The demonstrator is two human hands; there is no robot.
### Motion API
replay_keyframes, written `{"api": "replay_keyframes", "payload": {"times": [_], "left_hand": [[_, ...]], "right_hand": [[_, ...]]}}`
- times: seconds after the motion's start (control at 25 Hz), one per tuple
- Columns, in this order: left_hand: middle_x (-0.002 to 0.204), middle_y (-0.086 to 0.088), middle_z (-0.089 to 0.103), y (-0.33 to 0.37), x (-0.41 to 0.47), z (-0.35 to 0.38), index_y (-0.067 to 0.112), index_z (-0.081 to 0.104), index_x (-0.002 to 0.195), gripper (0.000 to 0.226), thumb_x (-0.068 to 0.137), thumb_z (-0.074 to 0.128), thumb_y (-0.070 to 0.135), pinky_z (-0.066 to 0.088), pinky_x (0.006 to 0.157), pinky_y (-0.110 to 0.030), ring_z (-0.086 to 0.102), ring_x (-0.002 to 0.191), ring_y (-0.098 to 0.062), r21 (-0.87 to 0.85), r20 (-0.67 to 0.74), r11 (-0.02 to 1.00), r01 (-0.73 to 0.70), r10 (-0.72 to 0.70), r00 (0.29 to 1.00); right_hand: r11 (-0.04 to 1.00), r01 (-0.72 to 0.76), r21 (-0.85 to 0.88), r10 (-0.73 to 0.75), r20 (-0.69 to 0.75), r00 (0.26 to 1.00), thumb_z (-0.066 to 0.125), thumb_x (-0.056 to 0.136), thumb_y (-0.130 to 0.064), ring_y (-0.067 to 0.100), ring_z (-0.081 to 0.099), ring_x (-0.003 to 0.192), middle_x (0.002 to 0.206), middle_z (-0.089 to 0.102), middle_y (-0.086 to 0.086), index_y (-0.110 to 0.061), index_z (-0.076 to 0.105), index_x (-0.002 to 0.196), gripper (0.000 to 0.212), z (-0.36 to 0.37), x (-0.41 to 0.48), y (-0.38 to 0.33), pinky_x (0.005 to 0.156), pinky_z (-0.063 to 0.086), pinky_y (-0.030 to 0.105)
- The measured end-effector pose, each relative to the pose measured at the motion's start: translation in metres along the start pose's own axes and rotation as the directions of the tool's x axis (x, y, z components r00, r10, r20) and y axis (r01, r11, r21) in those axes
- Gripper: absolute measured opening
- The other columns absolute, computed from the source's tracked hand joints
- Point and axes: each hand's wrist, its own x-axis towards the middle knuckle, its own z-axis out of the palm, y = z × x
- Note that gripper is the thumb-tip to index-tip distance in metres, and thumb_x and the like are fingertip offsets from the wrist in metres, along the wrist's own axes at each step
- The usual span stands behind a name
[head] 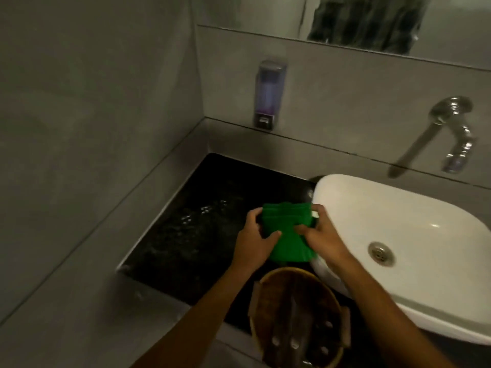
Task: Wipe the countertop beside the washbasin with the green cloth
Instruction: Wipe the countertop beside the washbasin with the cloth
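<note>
- Green cloth (288,232) is sitting folded between both hands, held over the black countertop (202,224) right at the left rim of the white washbasin (398,224); whether it is touching the stone I cannot tell
- The left hand (255,240) is gripping the cloth's left edge, thumb lying across the top of the fabric and fingers curling round the far corner
- The right hand (322,235) is pinching the cloth's right side, thumb on top and fingers wrapping behind, with its wrist passing over the washbasin's near-left rim
- The countertop is glistening with scattered wet patches to the left of the cloth
- A round wooden-rimmed container (297,320) is standing on the counter's near edge, just below the hands and between the two forearms; its contents are too dark to make out
- A wall-mounted soap dispenser (269,94) with purple liquid is hanging above the counter's back corner
- A chrome tap (454,131) is projecting from the tiled wall above the washbasin, and a mirror (372,19) is running along the top
</note>
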Motion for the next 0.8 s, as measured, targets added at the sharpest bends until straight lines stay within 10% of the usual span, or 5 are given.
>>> {"api": "replay_keyframes", "payload": {"times": [0.2, 0.44, 0.68, 0.8], "left_hand": [[0.132, -0.014, 0.061, -0.093, 0.009, -0.086, 0.017, 0.049, 0.135, 0.054, 0.087, 0.056, 0.042, 0.047, 0.101, -0.048, 0.055, 0.124, -0.030, 0.470, -0.203, 0.883, -0.004, 0.113, 0.973], [0.156, -0.018, 0.032, -0.196, -0.006, -0.166, 0.009, 0.035, 0.146, 0.073, 0.093, 0.023, 0.057, 0.024, 0.118, -0.051, 0.028, 0.145, -0.032, 0.736, -0.296, 0.654, 0.172, 0.083, 0.952], [0.158, -0.009, 0.029, -0.216, 0.000, -0.168, 0.019, 0.028, 0.149, 0.068, 0.094, 0.023, 0.059, 0.017, 0.120, -0.042, 0.025, 0.146, -0.024, 0.752, -0.293, 0.638, 0.165, 0.099, 0.951], [0.159, -0.008, 0.027, -0.218, 0.000, -0.168, 0.019, 0.026, 0.150, 0.068, 0.094, 0.024, 0.058, 0.016, 0.121, -0.041, 0.024, 0.147, -0.023, 0.757, -0.292, 0.631, 0.172, 0.090, 0.952]], "right_hand": [[0.726, 0.199, -0.659, -0.013, 0.277, 0.961, 0.060, 0.086, -0.035, 0.031, 0.035, 0.135, 0.146, 0.036, 0.012, -0.023, 0.020, 0.144, 0.071, 0.107, 0.054, 0.026, 0.106, 0.033, 0.044], [0.312, 0.537, -0.784, -0.101, 0.535, 0.839, 0.025, 0.091, -0.062, 0.017, -0.008, 0.147, 0.161, -0.002, -0.002, -0.030, 0.000, 0.149, 0.070, 0.162, 0.062, 0.093, 0.116, -0.003, 0.054], [0.480, 0.165, -0.862, -0.145, 0.108, 0.984, 0.022, 0.094, -0.052, 0.019, 0.005, 0.147, 0.161, 0.009, 0.002, -0.023, 0.012, 0.149, 0.062, 0.178, 0.134, 0.100, 0.114, 0.008, 0.059], [0.486, 0.220, -0.846, -0.179, 0.150, 0.972, 0.026, 0.096, -0.046, 0.020, 0.010, 0.147, 0.160, 0.015, 0.002, -0.022, 0.017, 0.148, 0.059, 0.235, 0.156, 0.076, 0.113, 0.012, 0.060]]}}
